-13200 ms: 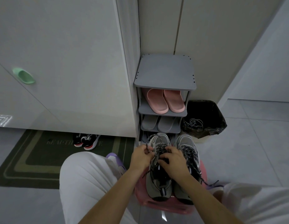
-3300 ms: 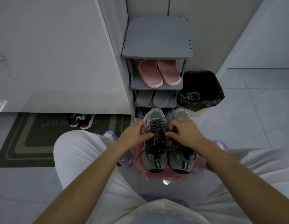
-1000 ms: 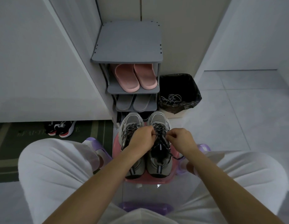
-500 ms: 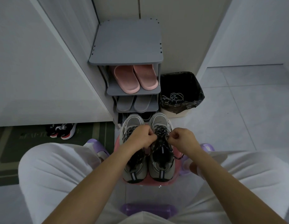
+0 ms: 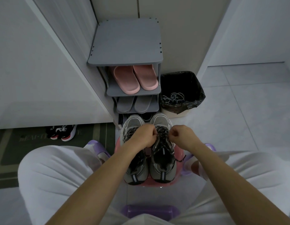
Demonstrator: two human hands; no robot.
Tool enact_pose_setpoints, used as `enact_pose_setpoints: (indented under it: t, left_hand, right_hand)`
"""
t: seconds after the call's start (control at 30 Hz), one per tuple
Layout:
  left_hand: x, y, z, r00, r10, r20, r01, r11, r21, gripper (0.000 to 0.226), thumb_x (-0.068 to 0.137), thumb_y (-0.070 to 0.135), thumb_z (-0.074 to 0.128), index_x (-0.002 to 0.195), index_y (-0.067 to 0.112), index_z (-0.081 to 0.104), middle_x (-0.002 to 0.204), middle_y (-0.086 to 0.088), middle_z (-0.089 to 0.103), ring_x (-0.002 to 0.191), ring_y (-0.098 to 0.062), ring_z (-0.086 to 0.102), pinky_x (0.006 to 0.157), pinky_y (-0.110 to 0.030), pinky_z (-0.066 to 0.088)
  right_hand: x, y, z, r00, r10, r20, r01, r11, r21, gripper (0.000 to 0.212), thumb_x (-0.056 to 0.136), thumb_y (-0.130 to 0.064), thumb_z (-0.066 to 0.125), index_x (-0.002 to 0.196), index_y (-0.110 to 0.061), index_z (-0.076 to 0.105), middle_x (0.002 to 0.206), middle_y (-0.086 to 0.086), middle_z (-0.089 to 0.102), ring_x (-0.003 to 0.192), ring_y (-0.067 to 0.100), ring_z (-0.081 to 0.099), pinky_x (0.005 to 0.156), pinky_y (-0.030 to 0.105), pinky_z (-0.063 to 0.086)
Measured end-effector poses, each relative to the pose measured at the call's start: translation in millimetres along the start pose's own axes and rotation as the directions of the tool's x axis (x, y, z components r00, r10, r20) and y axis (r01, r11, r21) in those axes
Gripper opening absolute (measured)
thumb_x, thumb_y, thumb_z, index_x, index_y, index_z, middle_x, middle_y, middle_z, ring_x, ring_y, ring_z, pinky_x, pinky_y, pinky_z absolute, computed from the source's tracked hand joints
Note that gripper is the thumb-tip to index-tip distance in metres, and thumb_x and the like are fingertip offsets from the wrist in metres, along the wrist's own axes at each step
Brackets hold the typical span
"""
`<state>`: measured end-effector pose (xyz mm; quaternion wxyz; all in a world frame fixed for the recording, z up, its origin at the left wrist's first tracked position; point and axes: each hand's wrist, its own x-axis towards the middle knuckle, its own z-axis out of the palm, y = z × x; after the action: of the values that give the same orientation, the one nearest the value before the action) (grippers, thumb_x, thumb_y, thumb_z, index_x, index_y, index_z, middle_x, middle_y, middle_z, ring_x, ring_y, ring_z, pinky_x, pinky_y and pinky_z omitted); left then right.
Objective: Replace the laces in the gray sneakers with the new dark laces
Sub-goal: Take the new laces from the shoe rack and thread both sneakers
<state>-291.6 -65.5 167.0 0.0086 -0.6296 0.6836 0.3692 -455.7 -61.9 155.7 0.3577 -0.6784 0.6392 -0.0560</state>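
Note:
Two gray sneakers stand side by side on a pink stool [image 5: 179,155] between my knees, toes pointing away. The right sneaker [image 5: 163,169] carries a dark speckled lace [image 5: 163,132] through its eyelets. My left hand [image 5: 143,136] reaches over the left sneaker [image 5: 133,123] and pinches that lace at the right sneaker's left side. My right hand [image 5: 181,135] pinches the lace on the opposite side. Both fists are curled tight. A loose lace end [image 5: 180,159] hangs off the right sneaker's outer side.
A gray shoe rack [image 5: 126,44] stands right behind the stool, with pink slippers [image 5: 135,78] and gray slippers [image 5: 134,103] on its shelves. A black-lined bin [image 5: 181,82] to its right holds light old laces [image 5: 173,97]. Black-and-red shoes [image 5: 62,132] sit on a green mat [image 5: 9,150] at left.
Over the last second both hands stayed at the right sneaker's lace, and the view shifted only slightly. Earlier, they worked on the left sneaker's lace.

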Motion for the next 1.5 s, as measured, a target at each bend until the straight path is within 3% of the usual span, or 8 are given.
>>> enact_pose_setpoints:
  t: [0.23, 0.37, 0.67, 0.77, 0.93, 1.03, 1.2, 1.5]
  left_hand:
    - [7, -9, -2, 0.996, -0.04, 0.077, 0.052, 0.987, -0.152, 0.018, 0.093, 0.015, 0.052, 0.081, 0.005, 0.061, 0.08, -0.01, 0.062, 0.052, -0.011, 0.055, 0.047, -0.015, 0.043]
    - [10, -12, -2, 0.993, -0.071, 0.098, 0.093, 0.966, -0.241, 0.01, 0.096, 0.019, 0.049, 0.09, 0.016, 0.057, 0.084, 0.0, 0.062, 0.057, -0.011, 0.061, 0.054, -0.019, 0.049]
    - [17, -7, -2, 0.999, -0.048, 0.011, 0.049, 0.997, -0.063, 0.016, 0.092, 0.016, 0.055, 0.099, 0.006, 0.064, 0.1, -0.011, 0.067, 0.072, -0.019, 0.061, 0.069, -0.025, 0.054]
    - [20, -10, -5, 0.997, -0.069, 0.038, 0.072, 0.994, -0.087, 0.017, 0.092, 0.018, 0.053, 0.088, 0.005, 0.064, 0.092, -0.015, 0.07, 0.055, -0.014, 0.058, 0.047, -0.013, 0.044]
    - [24, -14, -4, 0.993, -0.097, 0.062, 0.107, 0.973, -0.204, 0.015, 0.098, 0.019, 0.044, 0.101, 0.012, 0.058, 0.084, -0.001, 0.066, 0.056, -0.012, 0.06, 0.058, -0.023, 0.05]
    - [25, -11, -1, 0.996, -0.087, 0.011, 0.088, 0.986, -0.139, 0.014, 0.096, 0.018, 0.05, 0.106, 0.013, 0.059, 0.094, -0.003, 0.066, 0.056, -0.011, 0.059, 0.053, -0.019, 0.047]
    - [24, -6, -2, 0.999, -0.038, -0.014, 0.038, 0.999, -0.033, 0.018, 0.094, 0.014, 0.051, 0.097, 0.005, 0.066, 0.097, -0.012, 0.068, 0.083, -0.025, 0.065, 0.075, -0.032, 0.052]
    - [22, -12, -3, 0.996, -0.084, -0.041, 0.076, 0.983, -0.164, 0.013, 0.096, 0.021, 0.048, 0.096, 0.011, 0.058, 0.096, -0.01, 0.067, 0.064, -0.018, 0.06, 0.063, -0.031, 0.052]
  right_hand:
    - [5, 4, -1, 0.999, 0.033, 0.021, -0.035, 0.997, 0.071, 0.009, 0.083, -0.012, 0.058, 0.074, -0.012, 0.061, 0.077, 0.002, 0.062, 0.072, 0.016, 0.054, 0.061, 0.021, 0.043]
    - [11, 12, -2, 0.992, 0.12, 0.036, -0.124, 0.981, 0.148, 0.021, 0.086, -0.015, 0.053, 0.078, -0.003, 0.068, 0.069, 0.001, 0.067, 0.059, 0.009, 0.058, 0.07, 0.029, 0.052]
    - [18, 5, 2, 0.999, 0.046, 0.023, -0.047, 0.997, 0.053, 0.014, 0.082, -0.011, 0.059, 0.07, -0.016, 0.055, 0.077, 0.0, 0.057, 0.073, 0.016, 0.05, 0.052, 0.015, 0.033]
    - [20, 8, 1, 0.996, 0.071, 0.048, -0.074, 0.995, 0.072, 0.025, 0.082, -0.013, 0.059, 0.061, -0.023, 0.051, 0.073, -0.003, 0.057, 0.066, 0.012, 0.05, 0.052, 0.016, 0.034]
    - [27, 14, -2, 0.991, 0.119, 0.067, -0.129, 0.976, 0.175, 0.022, 0.085, -0.012, 0.052, 0.075, 0.0, 0.068, 0.076, 0.01, 0.07, 0.068, 0.021, 0.062, 0.07, 0.037, 0.054]
    - [29, 13, 3, 0.994, 0.103, 0.033, -0.105, 0.991, 0.081, 0.016, 0.088, -0.016, 0.056, 0.085, -0.005, 0.066, 0.089, 0.009, 0.069, 0.076, 0.019, 0.058, 0.066, 0.028, 0.045]
    - [33, 10, 7, 0.996, 0.086, 0.023, -0.087, 0.995, 0.044, 0.01, 0.086, -0.012, 0.054, 0.083, -0.007, 0.062, 0.089, 0.01, 0.065, 0.078, 0.019, 0.053, 0.067, 0.024, 0.039]
    - [27, 18, 10, 0.998, 0.062, -0.028, -0.057, 0.987, 0.15, 0.01, 0.09, -0.013, 0.048, 0.083, -0.014, 0.056, 0.083, 0.002, 0.063, 0.075, 0.016, 0.055, 0.056, 0.014, 0.037]
